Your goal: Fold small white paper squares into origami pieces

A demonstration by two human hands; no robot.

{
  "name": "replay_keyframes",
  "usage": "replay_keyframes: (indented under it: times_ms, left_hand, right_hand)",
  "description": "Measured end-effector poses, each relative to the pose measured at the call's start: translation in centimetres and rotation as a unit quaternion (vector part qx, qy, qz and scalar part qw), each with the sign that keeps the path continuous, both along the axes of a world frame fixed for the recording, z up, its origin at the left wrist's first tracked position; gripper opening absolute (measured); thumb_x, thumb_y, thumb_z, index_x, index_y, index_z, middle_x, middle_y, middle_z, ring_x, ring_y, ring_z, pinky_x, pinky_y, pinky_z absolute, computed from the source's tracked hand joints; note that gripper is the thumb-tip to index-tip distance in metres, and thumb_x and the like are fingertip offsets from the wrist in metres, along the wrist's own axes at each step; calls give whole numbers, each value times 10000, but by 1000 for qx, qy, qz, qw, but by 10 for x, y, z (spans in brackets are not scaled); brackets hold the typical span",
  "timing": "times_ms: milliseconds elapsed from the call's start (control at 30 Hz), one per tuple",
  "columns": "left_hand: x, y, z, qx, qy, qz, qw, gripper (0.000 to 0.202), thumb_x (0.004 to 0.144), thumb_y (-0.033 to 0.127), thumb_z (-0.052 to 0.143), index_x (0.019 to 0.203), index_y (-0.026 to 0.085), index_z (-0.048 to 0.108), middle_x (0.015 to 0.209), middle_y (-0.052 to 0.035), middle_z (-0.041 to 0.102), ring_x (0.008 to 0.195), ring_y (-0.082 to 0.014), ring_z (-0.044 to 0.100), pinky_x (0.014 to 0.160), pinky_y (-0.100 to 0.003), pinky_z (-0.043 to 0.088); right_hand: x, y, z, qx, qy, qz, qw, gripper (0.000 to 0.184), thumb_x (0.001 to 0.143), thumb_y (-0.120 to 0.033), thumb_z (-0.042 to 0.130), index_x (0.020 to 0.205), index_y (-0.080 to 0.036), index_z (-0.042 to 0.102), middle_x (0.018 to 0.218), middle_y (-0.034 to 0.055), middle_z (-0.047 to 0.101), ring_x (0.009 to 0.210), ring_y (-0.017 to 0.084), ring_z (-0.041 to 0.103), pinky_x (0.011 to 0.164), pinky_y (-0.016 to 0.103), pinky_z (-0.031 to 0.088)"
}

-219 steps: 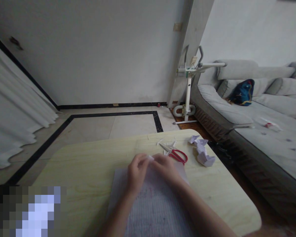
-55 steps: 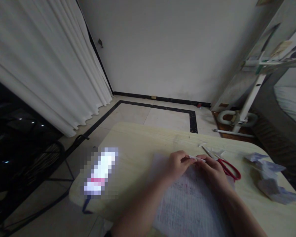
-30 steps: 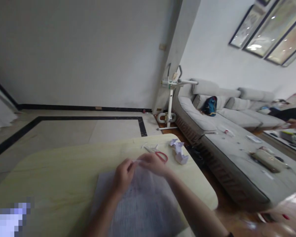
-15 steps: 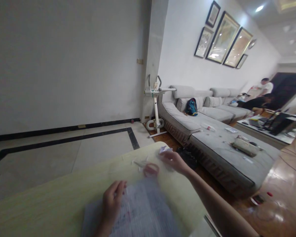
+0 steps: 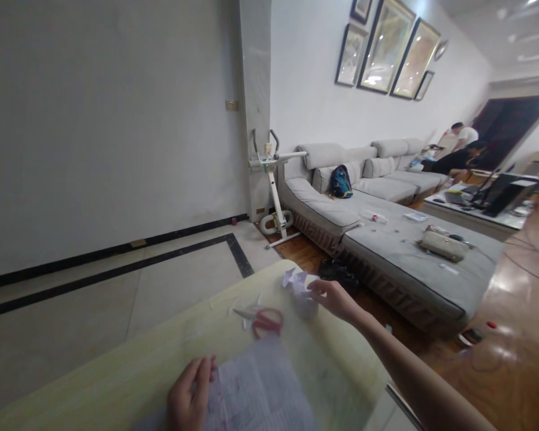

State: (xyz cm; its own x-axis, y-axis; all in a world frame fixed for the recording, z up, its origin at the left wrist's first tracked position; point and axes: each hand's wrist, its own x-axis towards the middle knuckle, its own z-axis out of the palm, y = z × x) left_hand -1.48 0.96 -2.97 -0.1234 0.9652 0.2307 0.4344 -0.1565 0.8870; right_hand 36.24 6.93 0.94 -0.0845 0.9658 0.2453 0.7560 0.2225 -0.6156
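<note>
A large printed sheet of paper (image 5: 256, 389) lies on the pale yellow table (image 5: 130, 365) in front of me. My left hand (image 5: 191, 392) rests on the sheet's left part, its fingers curled together at the upper edge. Near the table's far right corner, my right hand (image 5: 335, 298) pinches the right side of a small whitish piece of paper (image 5: 300, 286) with jagged, cut-looking edges. Its lower part is blurred. Between the hands lies a pair of scissors (image 5: 267, 323) with red handles, the blades pointing left and partly apart. Small white scraps (image 5: 246, 324) surround the blades.
Beyond the table's right side stands a grey sofa (image 5: 399, 245) bearing a blue backpack (image 5: 341, 182) and a pouch (image 5: 442, 245). A black plastic bag (image 5: 339, 274) sits on the floor by the corner. An exercise machine (image 5: 276, 200) stands behind. Two people (image 5: 458, 152) are far right.
The view has turned slightly right. My right hand has shifted to the right side of the small paper piece, which shows more fully. My left hand stays on the sheet.
</note>
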Motion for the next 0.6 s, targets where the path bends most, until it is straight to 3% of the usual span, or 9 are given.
replay_keyframes:
  times_ms: [133,333,500,600]
  left_hand:
    - [4,5,3,16,34,-23,999,397,841,490,496,631,180,628,569,-27,643,563,-178,624,580,-237,513]
    - [24,11,18,38,101,-65,992,343,893,422,455,783,177,668,712,-50,695,699,-191,668,620,-241,518]
    - [87,-9,36,68,183,-211,958,217,906,257,463,895,199,672,813,-55,693,746,-170,646,704,-256,496]
    - [132,-18,42,41,216,-247,944,197,879,219,493,959,197,672,791,-56,682,750,-190,637,698,-280,484]
  right_hand:
    - [-3,-4,3,-10,-3,28,1000,155,819,-213,565,843,-193,717,784,44,720,702,174,650,674,260,474]
    - [-1,-4,0,-35,17,30,999,144,816,-221,566,840,-183,703,758,42,708,683,173,641,634,251,468]
    - [3,-11,0,-52,44,29,997,152,836,-246,558,843,-173,691,785,51,706,692,176,632,641,262,473]
    - [2,-20,0,-67,73,21,995,170,849,-279,554,848,-173,687,786,54,705,700,181,633,642,268,482]
